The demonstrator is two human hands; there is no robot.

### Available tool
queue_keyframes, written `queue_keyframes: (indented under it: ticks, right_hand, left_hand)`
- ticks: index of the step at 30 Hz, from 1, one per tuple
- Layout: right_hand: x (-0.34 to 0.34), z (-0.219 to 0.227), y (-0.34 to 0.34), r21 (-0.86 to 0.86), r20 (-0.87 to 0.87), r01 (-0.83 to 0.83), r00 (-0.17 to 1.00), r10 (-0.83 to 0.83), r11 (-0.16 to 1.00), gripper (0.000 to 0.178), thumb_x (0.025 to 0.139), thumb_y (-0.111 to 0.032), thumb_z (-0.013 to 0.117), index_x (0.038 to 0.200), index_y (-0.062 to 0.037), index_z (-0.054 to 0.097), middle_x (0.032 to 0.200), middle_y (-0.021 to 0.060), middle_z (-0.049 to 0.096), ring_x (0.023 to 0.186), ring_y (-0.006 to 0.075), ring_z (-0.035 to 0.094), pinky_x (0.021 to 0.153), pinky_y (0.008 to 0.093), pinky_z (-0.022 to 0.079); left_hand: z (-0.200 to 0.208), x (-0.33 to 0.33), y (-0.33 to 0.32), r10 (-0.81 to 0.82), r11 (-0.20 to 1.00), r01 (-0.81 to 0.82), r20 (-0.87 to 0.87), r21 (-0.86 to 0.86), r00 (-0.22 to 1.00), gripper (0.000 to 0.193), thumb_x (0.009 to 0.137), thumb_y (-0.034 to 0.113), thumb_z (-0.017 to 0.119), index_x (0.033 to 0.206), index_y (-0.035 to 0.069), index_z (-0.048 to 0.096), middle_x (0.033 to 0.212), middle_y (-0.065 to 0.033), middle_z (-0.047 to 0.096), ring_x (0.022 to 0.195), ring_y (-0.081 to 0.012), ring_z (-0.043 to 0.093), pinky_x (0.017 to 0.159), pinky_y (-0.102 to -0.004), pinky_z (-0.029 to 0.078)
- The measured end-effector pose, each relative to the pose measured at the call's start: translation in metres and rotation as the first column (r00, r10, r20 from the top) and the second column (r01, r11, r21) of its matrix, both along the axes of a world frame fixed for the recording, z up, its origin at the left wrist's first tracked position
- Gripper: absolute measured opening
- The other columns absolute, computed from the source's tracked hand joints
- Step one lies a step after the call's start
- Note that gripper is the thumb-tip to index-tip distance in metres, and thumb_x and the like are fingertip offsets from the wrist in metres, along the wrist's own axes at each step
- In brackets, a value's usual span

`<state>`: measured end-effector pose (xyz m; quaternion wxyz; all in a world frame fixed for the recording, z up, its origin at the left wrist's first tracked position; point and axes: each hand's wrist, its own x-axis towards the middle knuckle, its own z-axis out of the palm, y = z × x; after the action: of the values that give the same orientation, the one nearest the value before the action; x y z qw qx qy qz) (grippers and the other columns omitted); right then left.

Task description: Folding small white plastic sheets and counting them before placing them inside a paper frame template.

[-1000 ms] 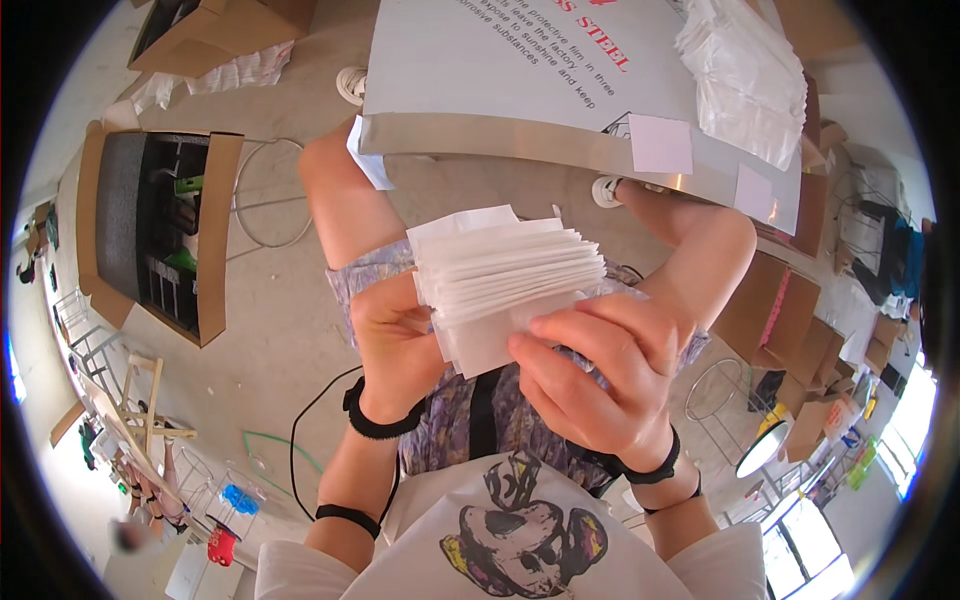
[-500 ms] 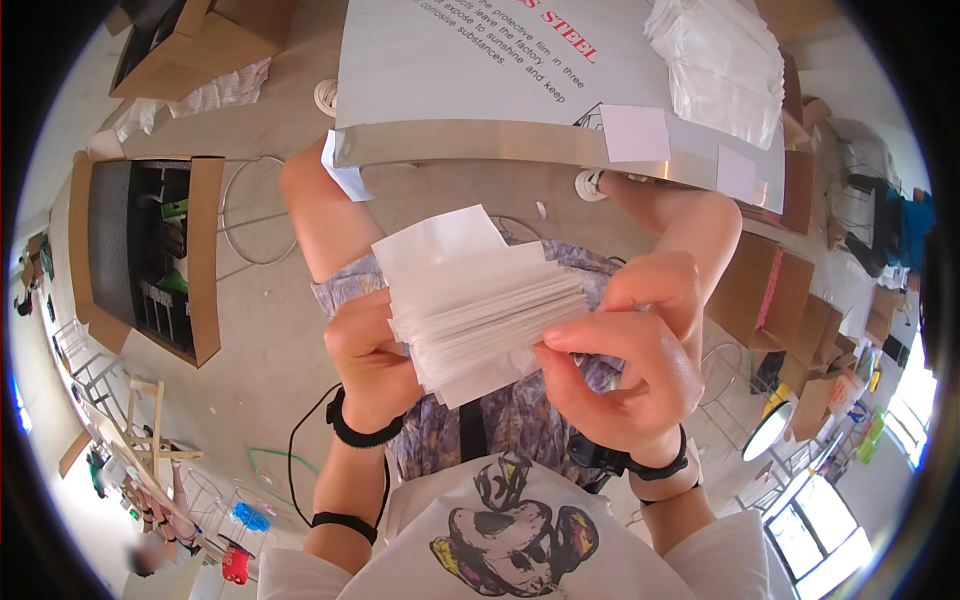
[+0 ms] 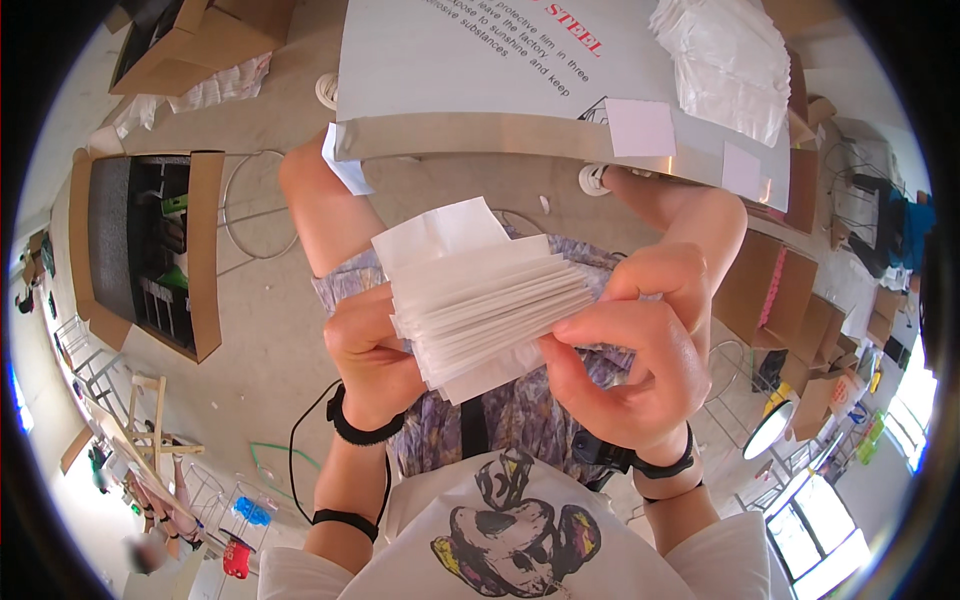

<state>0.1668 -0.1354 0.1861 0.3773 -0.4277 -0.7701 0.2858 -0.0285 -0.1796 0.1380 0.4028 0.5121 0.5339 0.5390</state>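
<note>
A fanned stack of thin white paper-like sheets or sleeves (image 3: 490, 310) is held above my lap. My left hand (image 3: 375, 350) is closed around the stack's left end, with its fingers hidden behind it. At the right edge, my right hand (image 3: 635, 345) pinches the corners of the stack between thumb and forefinger. One wider white piece (image 3: 443, 237) sticks out past the others on the far side. Whether the pieces are single sheets or small bags I cannot tell.
A metal-topped table (image 3: 450, 70) in printed film stands ahead, with a pile of white plastic bags (image 3: 725, 65) and white paper squares (image 3: 640, 128) at its edge. An open cardboard box (image 3: 207, 255) is on the floor at left; more boxes (image 3: 765, 290) are at right.
My right hand has shifted slightly to the right along the stack's edge. The sheets are fanned a little differently, while my left hand keeps its grip.
</note>
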Motion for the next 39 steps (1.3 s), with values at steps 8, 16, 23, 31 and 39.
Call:
queue_keyframes:
  ticks: [8,16,23,31,39]
  right_hand:
    - [-0.001,-0.001,-0.005,-0.095,0.007,0.059,0.998,-0.058,0.994,0.033,0.05,0.001,0.073,0.077,-0.0146,0.064,0.085,0.0015,0.052,0.076,0.0207,0.048,0.068,0.033,0.032]
    - [-0.003,-0.004,-0.004,-0.043,0.063,0.056,0.997,-0.053,0.998,0.032,0.049,-0.001,0.072,0.077,-0.0149,0.066,0.085,0.0003,0.052,0.076,0.021,0.048,0.069,0.0338,0.032]
    - [0.001,-0.001,-0.01,0.0,0.088,-0.054,0.995,0.054,0.999,0.03,0.05,-0.004,0.075,0.076,-0.0144,0.066,0.081,-0.0007,0.051,0.072,0.0203,0.047,0.068,0.0343,0.033]
    - [-0.004,0.001,-0.006,0.075,-0.023,0.027,0.999,-0.025,0.997,0.037,0.051,-0.003,0.076,0.086,-0.0146,0.072,0.08,-0.0025,0.05,0.071,0.017,0.049,0.065,0.0315,0.033]
    - [-0.002,-0.007,-0.003,0.138,-0.023,-0.041,0.999,0.045,0.99,0.043,0.049,-0.003,0.074,0.091,-0.0146,0.073,0.084,-0.0021,0.053,0.073,0.0168,0.05,0.065,0.0315,0.033]
  left_hand:
    - [-0.001,-0.004,-0.003,-0.042,0.999,0.042,-0.088,-0.008,0.995,0.023,0.067,0.002,0.077,0.087,-0.005,0.069,0.08,-0.0106,0.07,0.067,-0.0128,0.064,0.061,-0.0237,0.047]
    - [-0.002,-0.001,-0.001,-0.051,0.992,0.057,0.059,-0.115,0.997,0.023,0.067,-0.002,0.077,0.089,-0.005,0.07,0.087,-0.0098,0.071,0.078,-0.0128,0.066,0.07,-0.0241,0.049]
    - [0.0,-0.005,0.001,-0.019,0.992,0.03,0.095,-0.122,0.995,0.022,0.067,0.0,0.076,0.088,-0.004,0.07,0.085,-0.01,0.071,0.075,-0.0136,0.066,0.068,-0.0236,0.049]
    - [0.0,-0.007,0.002,-0.108,0.994,0.108,-0.105,-0.006,0.989,0.023,0.066,0.003,0.077,0.086,-0.004,0.07,0.079,-0.0113,0.07,0.067,-0.016,0.066,0.061,-0.0244,0.048]
    - [-0.005,-0.006,0.0,-0.104,0.995,0.104,-0.035,0.003,0.994,0.025,0.066,0.002,0.077,0.089,-0.004,0.069,0.082,-0.0117,0.07,0.069,-0.0172,0.066,0.063,-0.0247,0.049]
